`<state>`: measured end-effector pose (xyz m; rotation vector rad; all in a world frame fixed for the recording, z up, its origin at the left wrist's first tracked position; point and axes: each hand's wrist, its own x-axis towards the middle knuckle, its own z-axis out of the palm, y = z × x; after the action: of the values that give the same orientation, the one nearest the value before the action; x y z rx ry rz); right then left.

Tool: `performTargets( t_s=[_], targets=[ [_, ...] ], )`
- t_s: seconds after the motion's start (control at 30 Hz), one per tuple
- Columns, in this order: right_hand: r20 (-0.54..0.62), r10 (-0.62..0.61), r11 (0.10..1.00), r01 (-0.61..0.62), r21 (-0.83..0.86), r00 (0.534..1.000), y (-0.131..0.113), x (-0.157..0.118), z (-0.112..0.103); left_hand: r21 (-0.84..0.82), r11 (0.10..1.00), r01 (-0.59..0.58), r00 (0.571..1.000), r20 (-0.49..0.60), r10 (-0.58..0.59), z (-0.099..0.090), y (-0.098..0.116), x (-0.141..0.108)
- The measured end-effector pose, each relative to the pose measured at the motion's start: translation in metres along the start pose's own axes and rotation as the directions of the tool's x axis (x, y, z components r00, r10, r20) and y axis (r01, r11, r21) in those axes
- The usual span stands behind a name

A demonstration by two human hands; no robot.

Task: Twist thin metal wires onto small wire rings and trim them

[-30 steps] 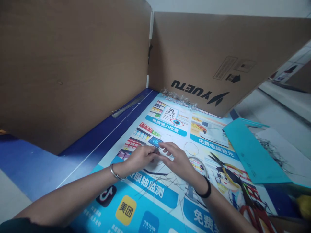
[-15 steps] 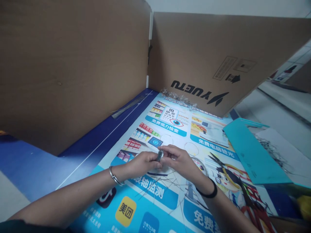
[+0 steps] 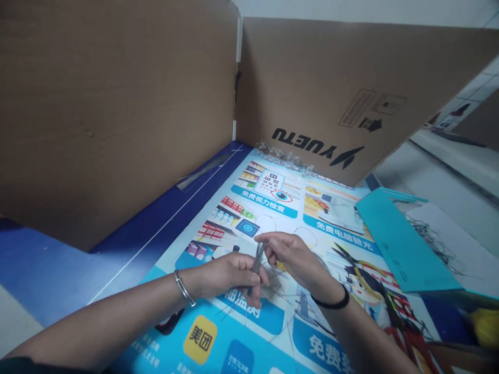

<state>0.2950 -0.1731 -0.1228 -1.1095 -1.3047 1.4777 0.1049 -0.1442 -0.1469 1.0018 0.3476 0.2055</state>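
Observation:
My left hand (image 3: 239,275) is closed around a small upright bundle of thin wires (image 3: 257,258), which tilts slightly and stands out above the thumb. At its top end, my right hand (image 3: 286,254) has its index fingertip laid against the wire ends, with the thumb and other fingers curled close by. Contact between those curled fingers and the bundle is hard to make out. Several loose thin wires (image 3: 278,297) lie scattered on the printed poster (image 3: 288,340) under and in front of my hands.
Cardboard panels (image 3: 117,104) wall off the left and back. Along the back panel lies a row of small wire pieces (image 3: 286,154). A flat bundle of straight wires (image 3: 205,171) rests at left. To the right are a teal folder (image 3: 401,249), tangled wires (image 3: 431,236) and red-handled scissors (image 3: 415,340).
My left hand has slid lower on the bundle, so more of the wires show above it. My right hand has shifted slightly right, its index fingertip now at the top ends.

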Motion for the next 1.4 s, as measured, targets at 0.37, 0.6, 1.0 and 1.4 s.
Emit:
performTargets(
  t_s=[0.37,0.6,1.0,1.4],
  targets=[
    [0.069,0.072,0.991,-0.079,0.104,0.995,0.003,0.0,0.003,-0.027,0.998,0.049,0.99,0.133,-0.045,-0.002,-0.007,-0.001],
    [-0.055,0.063,0.998,-0.064,-0.02,0.997,-0.003,-0.001,0.007,-0.128,0.991,0.034,0.992,0.124,-0.018,0.001,-0.011,-0.001],
    [-0.05,-0.007,0.959,-0.008,-0.285,0.999,-0.028,-0.013,0.018,-0.395,0.917,0.057,0.993,0.119,-0.011,0.007,-0.016,0.002],
    [-0.131,-0.181,0.923,0.122,-0.365,0.975,-0.052,-0.03,0.001,-0.051,0.993,-0.105,0.991,-0.083,0.101,0.01,-0.009,0.004]
  ],
)
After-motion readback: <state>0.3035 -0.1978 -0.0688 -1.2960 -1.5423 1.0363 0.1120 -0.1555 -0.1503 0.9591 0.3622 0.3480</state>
